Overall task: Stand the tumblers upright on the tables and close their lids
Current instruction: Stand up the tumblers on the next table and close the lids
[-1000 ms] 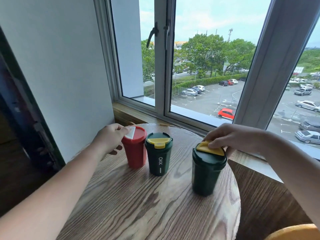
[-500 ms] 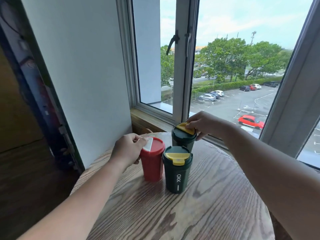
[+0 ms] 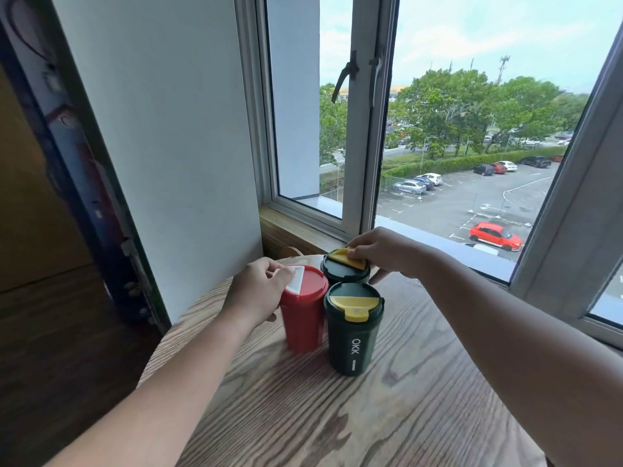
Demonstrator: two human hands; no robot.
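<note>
Three tumblers upright, clustered on the round wooden table (image 3: 387, 416). Landmark: front green tumbler (image 3: 353, 332), "OKK" on its side, yellow flap flat — looks shut. Red tumbler (image 3: 303, 315) touching or just beside its left; rear green tumbler (image 3: 344, 273) just behind it, toward the window sill (image 3: 290, 227).

Step in hand, by the look of it: closing the last two flaps.
- Rear green: yellow flap (image 3: 344, 257) tilted up, not seated. Right hand (image 3: 384, 254) w/ fingertips narrow, pinched on the flap's far edge. Press straight down over the hinge side — no sideways shove, or cup knocks into the front one.
- Red: white flap (image 3: 296, 278) under the thumb of left hand (image 3: 259, 294), fingers curled round the rim. Seated or not — cannot tell. Brace body w/ fingers, push thumb down till flat.

Risk: cups packed tight, so a tip takes neighbours along.
</note>
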